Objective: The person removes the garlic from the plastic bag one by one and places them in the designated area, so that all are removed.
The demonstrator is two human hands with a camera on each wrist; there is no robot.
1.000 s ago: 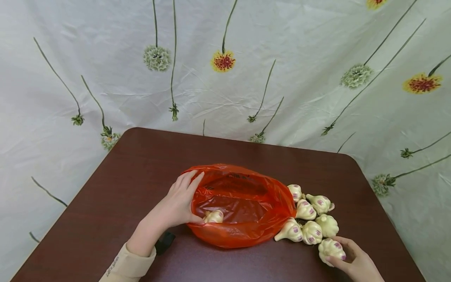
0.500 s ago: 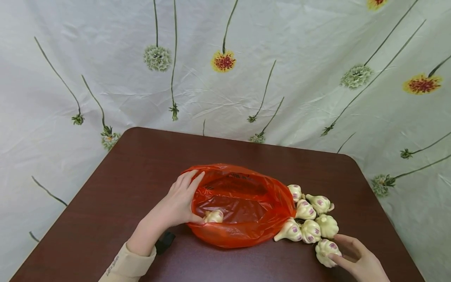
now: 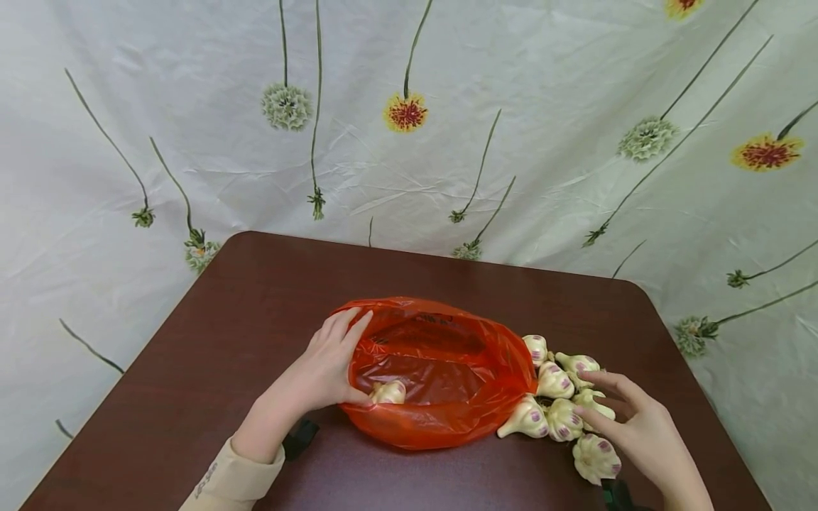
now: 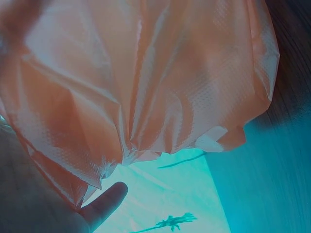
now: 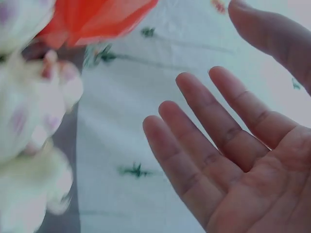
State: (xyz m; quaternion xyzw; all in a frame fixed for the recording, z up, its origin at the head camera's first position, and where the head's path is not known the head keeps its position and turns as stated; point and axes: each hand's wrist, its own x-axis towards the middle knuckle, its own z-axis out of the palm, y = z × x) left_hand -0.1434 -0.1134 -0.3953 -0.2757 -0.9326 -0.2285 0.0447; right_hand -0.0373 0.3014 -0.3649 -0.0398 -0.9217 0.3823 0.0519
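A red plastic bag [image 3: 409, 429] lies on the table with its mouth wide, one garlic bulb [image 3: 388, 392] inside. My left hand [image 3: 322, 365] rests at the bag's left rim, thumb and fingers spread apart along the mouth; the left wrist view shows the bag's crinkled film and one extended finger [image 4: 107, 201]. To the right of the bag, several garlic bulbs [image 3: 554, 381] sit clustered. Over the right side of that cluster hovers my right hand [image 3: 639, 426]; in the right wrist view its palm is bare and its fingers [image 5: 218, 141] are extended.
The dark brown table [image 3: 287, 284] has rounded far corners. A pale cloth [image 3: 358, 163] with printed flowers hangs behind it. One garlic bulb [image 3: 596, 458] sits nearest the front edge, with a black wrist device [image 3: 615, 495] beside it.
My right hand has let go of the front garlic bulb and moved away from me, over the others. That bulb had shifted slightly left. My left hand and the bag stay put.
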